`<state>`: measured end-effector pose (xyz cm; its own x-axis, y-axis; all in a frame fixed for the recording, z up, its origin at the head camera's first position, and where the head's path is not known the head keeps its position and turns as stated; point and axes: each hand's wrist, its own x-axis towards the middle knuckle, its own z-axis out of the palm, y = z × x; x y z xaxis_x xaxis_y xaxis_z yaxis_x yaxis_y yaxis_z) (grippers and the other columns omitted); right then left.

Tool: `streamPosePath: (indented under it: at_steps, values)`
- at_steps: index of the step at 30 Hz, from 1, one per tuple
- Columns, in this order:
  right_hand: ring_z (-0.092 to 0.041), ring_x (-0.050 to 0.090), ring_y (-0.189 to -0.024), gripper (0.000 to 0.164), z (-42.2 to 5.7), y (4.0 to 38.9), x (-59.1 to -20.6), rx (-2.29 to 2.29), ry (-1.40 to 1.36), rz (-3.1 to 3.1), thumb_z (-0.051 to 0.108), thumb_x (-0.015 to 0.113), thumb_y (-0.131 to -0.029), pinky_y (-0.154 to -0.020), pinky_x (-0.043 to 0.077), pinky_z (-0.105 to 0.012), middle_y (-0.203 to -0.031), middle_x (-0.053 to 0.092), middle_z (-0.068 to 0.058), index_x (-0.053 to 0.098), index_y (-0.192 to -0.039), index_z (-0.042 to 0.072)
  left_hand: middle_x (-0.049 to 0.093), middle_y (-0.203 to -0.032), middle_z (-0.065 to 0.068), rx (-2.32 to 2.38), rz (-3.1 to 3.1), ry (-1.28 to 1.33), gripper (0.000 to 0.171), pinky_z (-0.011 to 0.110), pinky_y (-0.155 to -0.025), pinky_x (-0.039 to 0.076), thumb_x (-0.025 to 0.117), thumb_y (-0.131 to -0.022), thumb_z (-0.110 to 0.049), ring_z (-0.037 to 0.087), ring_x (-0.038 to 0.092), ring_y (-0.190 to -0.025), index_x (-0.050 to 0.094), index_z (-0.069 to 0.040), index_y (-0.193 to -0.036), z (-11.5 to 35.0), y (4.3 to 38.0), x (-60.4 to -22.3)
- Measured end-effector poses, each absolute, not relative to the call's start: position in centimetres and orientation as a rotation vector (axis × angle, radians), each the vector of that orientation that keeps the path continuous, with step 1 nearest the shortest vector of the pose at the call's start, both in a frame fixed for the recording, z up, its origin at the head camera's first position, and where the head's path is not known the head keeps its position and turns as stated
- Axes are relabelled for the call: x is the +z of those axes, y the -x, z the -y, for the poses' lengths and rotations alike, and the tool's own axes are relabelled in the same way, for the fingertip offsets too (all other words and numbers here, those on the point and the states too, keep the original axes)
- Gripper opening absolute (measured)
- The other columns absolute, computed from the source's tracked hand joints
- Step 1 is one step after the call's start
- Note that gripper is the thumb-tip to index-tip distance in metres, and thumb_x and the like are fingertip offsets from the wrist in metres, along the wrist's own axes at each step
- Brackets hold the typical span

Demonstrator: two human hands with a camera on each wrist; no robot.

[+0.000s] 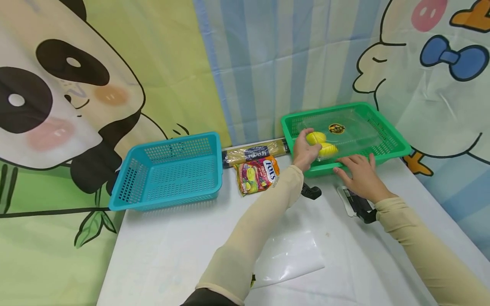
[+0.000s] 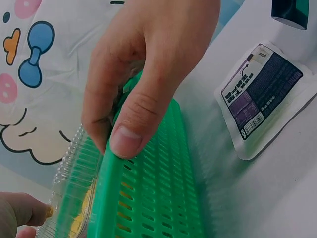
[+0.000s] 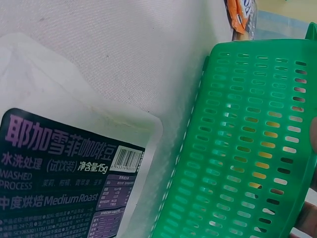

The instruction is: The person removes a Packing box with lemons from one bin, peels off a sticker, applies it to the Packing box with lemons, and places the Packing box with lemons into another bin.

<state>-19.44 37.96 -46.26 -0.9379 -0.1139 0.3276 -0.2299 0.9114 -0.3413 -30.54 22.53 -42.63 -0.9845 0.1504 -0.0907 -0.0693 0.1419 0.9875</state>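
Observation:
In the head view, a clear plastic box [image 1: 354,127] with a round black-and-yellow sticker lies in the green basket [image 1: 390,142]. Yellow ribbed pieces [image 1: 328,149] show at its left end. My left hand [image 1: 305,151] grips that end between thumb and fingers; its fingertips [image 2: 25,208] enter low in the left wrist view. My right hand [image 1: 361,176] holds the basket's front rim, and the left wrist view shows its thumb [image 2: 131,134] outside the wall with fingers over the rim. Only part of that hand appears at the right wrist view's edge.
Left stands a blue basket [image 1: 180,178]. Between the baskets lie a pasta packet [image 1: 260,153] and a Fox's fruit candy bag [image 1: 258,175]. A coffee pouch [image 3: 74,168] lies before the green basket. A clear plastic sheet or bag [image 1: 289,259] is near the front. Printed curtains hang behind.

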Motion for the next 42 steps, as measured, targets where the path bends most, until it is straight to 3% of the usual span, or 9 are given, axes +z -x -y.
streamPosePath:
  at_steps: [15, 20, 30, 33, 39, 42]
  values:
    - [-0.053, 0.044, -0.123, 0.033, -37.7, 19.5, -46.6, 0.538, -0.262, 2.763, 0.026, 0.064, -0.101, -0.111, 0.001, -0.083, -0.121, 0.061, -0.028, 0.064, -0.124, 0.002, 0.064, -0.133, 0.009, 1.811, -2.296, -0.025, 0.061, 0.023, -0.040, 0.036, 0.067, -0.090, 0.005, 0.012, 0.039, -0.043, 0.056, -0.027, -0.140, -23.0, 30.5, -42.9]
    - [-0.053, 0.044, -0.124, 0.033, -37.6, 19.4, -46.5, 0.543, -0.259, 2.761, 0.025, 0.064, -0.101, -0.111, 0.000, -0.082, -0.122, 0.061, -0.028, 0.064, -0.124, 0.002, 0.068, -0.126, 0.009, 1.770, -2.294, -0.034, 0.062, 0.024, -0.039, 0.031, 0.061, -0.091, 0.009, 0.014, 0.033, -0.042, 0.054, -0.025, -0.142, -23.1, 30.6, -43.1]
    - [-0.053, 0.044, -0.124, 0.034, -37.6, 19.4, -46.3, 0.532, -0.258, 2.765, 0.026, 0.064, -0.101, -0.110, 0.000, -0.083, -0.122, 0.061, -0.028, 0.064, -0.125, 0.003, 0.059, -0.140, 0.008, 1.692, -2.305, -0.065, 0.064, 0.028, -0.040, 0.027, 0.053, -0.095, 0.011, 0.017, 0.030, -0.045, 0.048, -0.025, -0.147, -23.4, 30.9, -43.6]
    - [-0.053, 0.044, -0.124, 0.033, -37.6, 19.4, -46.2, 0.536, -0.258, 2.757, 0.025, 0.064, -0.101, -0.110, 0.002, -0.083, -0.121, 0.061, -0.027, 0.065, -0.124, 0.003, 0.060, -0.137, 0.010, 1.671, -2.319, -0.071, 0.064, 0.029, -0.042, 0.028, 0.052, -0.096, 0.011, 0.017, 0.032, -0.047, 0.046, -0.025, -0.149, -23.4, 30.8, -43.6]
    - [-0.051, 0.044, -0.125, 0.033, -37.7, 19.4, -46.4, 0.534, -0.260, 2.755, 0.025, 0.064, -0.101, -0.110, 0.001, -0.083, -0.123, 0.061, -0.026, 0.065, -0.125, 0.003, 0.063, -0.129, 0.013, 1.620, -2.396, -0.064, 0.065, 0.028, -0.052, 0.037, 0.053, -0.094, 0.011, 0.017, 0.048, -0.069, 0.046, -0.023, -0.149, -23.6, 30.3, -43.3]
    - [-0.051, 0.044, -0.125, 0.033, -37.8, 19.4, -46.5, 0.536, -0.260, 2.754, 0.025, 0.064, -0.100, -0.111, 0.001, -0.083, -0.123, 0.061, -0.026, 0.065, -0.125, 0.003, 0.064, -0.127, 0.014, 1.600, -2.411, -0.064, 0.066, 0.028, -0.051, 0.036, 0.053, -0.094, 0.012, 0.018, 0.048, -0.067, 0.046, -0.023, -0.149, -23.7, 30.3, -43.3]
